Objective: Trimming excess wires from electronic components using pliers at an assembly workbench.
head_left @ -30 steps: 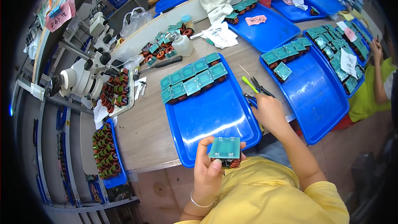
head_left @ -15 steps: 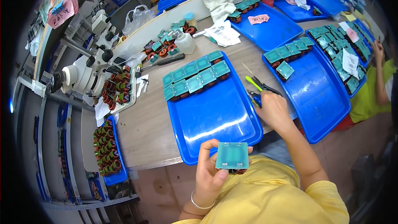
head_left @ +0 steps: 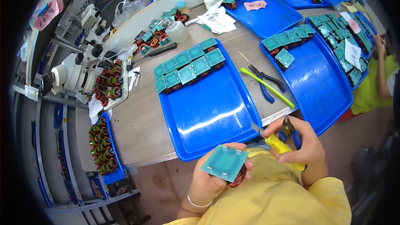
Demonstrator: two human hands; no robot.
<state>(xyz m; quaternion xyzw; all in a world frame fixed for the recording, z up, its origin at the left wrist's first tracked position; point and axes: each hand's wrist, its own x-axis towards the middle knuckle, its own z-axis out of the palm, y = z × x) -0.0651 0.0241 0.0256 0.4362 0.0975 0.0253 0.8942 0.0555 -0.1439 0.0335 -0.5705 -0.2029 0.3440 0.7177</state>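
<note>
Just below the near edge of the middle blue tray (head_left: pixel 208 116), my left hand (head_left: pixel 207 185) holds a coil (head_left: pixel 238 178) wound with copper wire and topped by a square green circuit board (head_left: pixel 225 162). The board is tilted, with shiny metal points near its corners. To its right, my right hand (head_left: pixel 310 141) is closed around a yellow-handled knife (head_left: pixel 279 145) and small pliers (head_left: pixel 286 128) with blue handles. The knife's blade points toward the tray. Neither tool touches the board.
Board-topped coils (head_left: pixel 187 66) fill the tray's far end. Blue-black pliers (head_left: pixel 266 89) and a yellow-green stick (head_left: pixel 271 87) lie beside it. Another blue tray (head_left: pixel 312 83) stands right. A microscope (head_left: pixel 71 71), bare coils (head_left: pixel 102 146) and a white bottle (head_left: pixel 177 31) are left.
My right hand has come back from the tools on the table toward my left hand, bringing the knife and small pliers. My left hand has lowered slightly and tilted the board-topped coil.
</note>
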